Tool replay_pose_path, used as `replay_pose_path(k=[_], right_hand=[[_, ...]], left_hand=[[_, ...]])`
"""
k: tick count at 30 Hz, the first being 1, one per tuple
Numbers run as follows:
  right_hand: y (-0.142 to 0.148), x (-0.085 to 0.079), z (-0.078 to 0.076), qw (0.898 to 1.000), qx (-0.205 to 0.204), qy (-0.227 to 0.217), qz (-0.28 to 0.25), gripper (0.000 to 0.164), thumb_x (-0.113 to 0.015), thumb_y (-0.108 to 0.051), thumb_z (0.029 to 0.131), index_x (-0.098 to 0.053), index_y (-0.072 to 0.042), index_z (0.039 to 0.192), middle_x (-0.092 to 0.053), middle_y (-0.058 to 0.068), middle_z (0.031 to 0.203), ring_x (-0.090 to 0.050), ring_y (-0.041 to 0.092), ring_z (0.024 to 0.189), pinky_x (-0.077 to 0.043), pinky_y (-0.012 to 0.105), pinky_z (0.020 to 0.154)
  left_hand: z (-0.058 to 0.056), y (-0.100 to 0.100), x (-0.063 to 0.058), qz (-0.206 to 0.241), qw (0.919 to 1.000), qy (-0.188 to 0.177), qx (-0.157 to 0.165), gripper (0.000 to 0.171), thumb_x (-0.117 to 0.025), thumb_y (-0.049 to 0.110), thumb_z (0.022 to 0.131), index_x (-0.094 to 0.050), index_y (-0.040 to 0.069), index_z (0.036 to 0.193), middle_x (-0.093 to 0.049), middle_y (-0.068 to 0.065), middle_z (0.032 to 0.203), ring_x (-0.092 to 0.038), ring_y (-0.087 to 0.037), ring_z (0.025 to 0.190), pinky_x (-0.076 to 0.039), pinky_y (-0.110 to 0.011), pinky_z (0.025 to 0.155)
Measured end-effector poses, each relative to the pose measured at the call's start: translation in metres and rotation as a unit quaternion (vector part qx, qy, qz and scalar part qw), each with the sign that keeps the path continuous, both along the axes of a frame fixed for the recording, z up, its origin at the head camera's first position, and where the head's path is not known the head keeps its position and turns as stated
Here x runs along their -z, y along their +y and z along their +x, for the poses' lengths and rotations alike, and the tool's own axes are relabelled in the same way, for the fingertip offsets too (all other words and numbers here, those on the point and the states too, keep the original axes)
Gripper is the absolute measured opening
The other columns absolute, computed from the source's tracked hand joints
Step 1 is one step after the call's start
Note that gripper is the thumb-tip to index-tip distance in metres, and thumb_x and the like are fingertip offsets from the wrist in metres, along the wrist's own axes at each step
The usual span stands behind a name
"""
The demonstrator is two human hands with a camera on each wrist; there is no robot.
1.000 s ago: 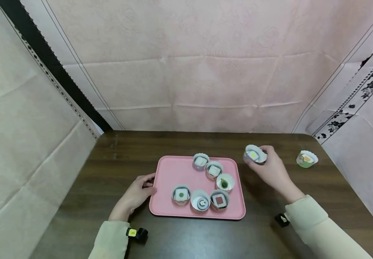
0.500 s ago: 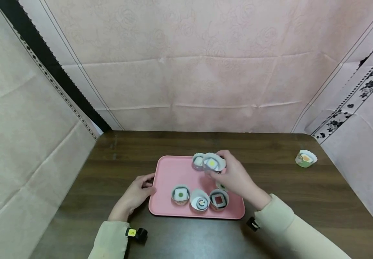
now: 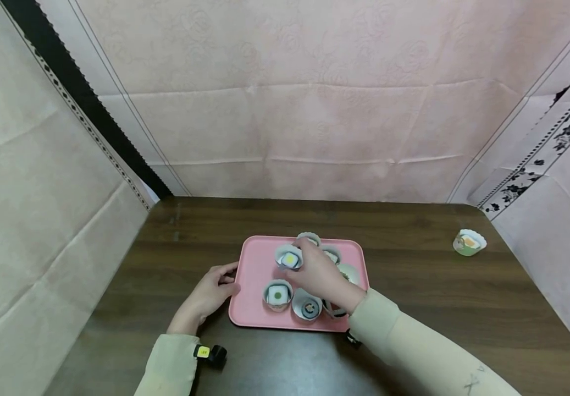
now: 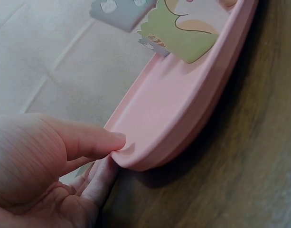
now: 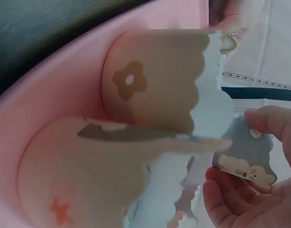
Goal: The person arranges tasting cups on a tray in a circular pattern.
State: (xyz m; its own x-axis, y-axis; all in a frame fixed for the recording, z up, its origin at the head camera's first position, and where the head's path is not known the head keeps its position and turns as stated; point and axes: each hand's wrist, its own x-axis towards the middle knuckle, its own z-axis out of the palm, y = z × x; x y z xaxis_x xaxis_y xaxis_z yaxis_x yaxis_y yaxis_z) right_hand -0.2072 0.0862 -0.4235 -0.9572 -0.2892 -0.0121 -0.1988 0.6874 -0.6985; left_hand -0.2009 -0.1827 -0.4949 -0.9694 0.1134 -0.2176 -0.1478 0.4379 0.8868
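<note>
My left hand (image 3: pixel 208 297) pinches the left rim of a pink tray (image 3: pixel 254 254); in the left wrist view the thumb lies on top of the rim and fingers lie under it. Above the tray's upper middle, my right hand (image 3: pixel 321 272) grips a grey-blue paper cupcake cup (image 3: pixel 287 251) with a scalloped edge, a white piece with a yellow centre inside. In the right wrist view, thumb and fingers hold this cup (image 5: pixel 245 147) by its sides. Several similar cups stand on the tray, including one with a green-dotted white square (image 3: pixel 277 296) and one with a blue round piece (image 3: pixel 308 309).
A green cupcake cup (image 3: pixel 469 242) stands alone on the dark wooden table (image 3: pixel 413 242) at the right. My right hand and forearm partly cover the cups along the tray's right side. Pale cloth (image 3: pixel 285 126) hangs behind the table.
From right of the tray, my right hand has carried the cupcake cup leftward, over the other cups, to above the tray's upper middle. My left hand stays on the tray's rim.
</note>
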Motion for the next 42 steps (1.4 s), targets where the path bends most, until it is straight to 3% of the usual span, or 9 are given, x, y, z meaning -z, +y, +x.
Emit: replay_pose_path(k=[6, 19, 34, 42], right_hand=[[-0.01, 0.004, -0.006, 1.0, -0.005, -0.001, 0.031, 0.064, -0.075, -0.036, 0.084, -0.045, -0.007, 0.133, -0.056, 0.003, 0.122, -0.057, 0.014, 0.103, -0.048, 0.035, 0.086], [-0.016, 0.014, -0.009, 0.998, -0.012, -0.012, 0.053, 0.052, -0.074, -0.037, 0.085, -0.05, -0.008, 0.12, -0.061, 0.003, 0.105, -0.058, 0.012, 0.089, -0.049, 0.033, 0.079], [-0.019, 0.019, -0.009, 0.995, -0.036, -0.021, 0.091, 0.053, -0.075, -0.031, 0.083, -0.053, -0.007, 0.125, -0.063, 0.002, 0.105, -0.057, 0.01, 0.083, -0.049, 0.033, 0.076], [-0.02, 0.02, -0.008, 0.994, -0.03, -0.024, 0.101, 0.058, -0.075, -0.034, 0.083, -0.051, -0.008, 0.129, -0.062, 0.003, 0.11, -0.058, 0.011, 0.087, -0.05, 0.035, 0.079]], left_hand=[[-0.001, 0.0, -0.001, -0.004, 1.0, 0.002, -0.001, 0.054, -0.065, 0.009, 0.09, -0.05, 0.017, 0.142, -0.041, -0.009, 0.136, -0.05, -0.024, 0.109, -0.047, -0.037, 0.086], [0.0, 0.001, -0.003, -0.002, 1.0, 0.002, -0.004, 0.055, -0.065, 0.008, 0.09, -0.05, 0.015, 0.141, -0.04, -0.01, 0.136, -0.05, -0.024, 0.109, -0.048, -0.036, 0.085], [0.0, 0.0, 0.001, -0.001, 1.0, 0.004, -0.007, 0.054, -0.066, 0.009, 0.09, -0.051, 0.016, 0.141, -0.04, -0.012, 0.136, -0.05, -0.025, 0.108, -0.049, -0.037, 0.085], [-0.001, 0.0, 0.002, -0.002, 1.0, 0.002, -0.008, 0.053, -0.067, 0.01, 0.09, -0.052, 0.017, 0.14, -0.04, -0.011, 0.137, -0.051, -0.025, 0.108, -0.049, -0.036, 0.085]])
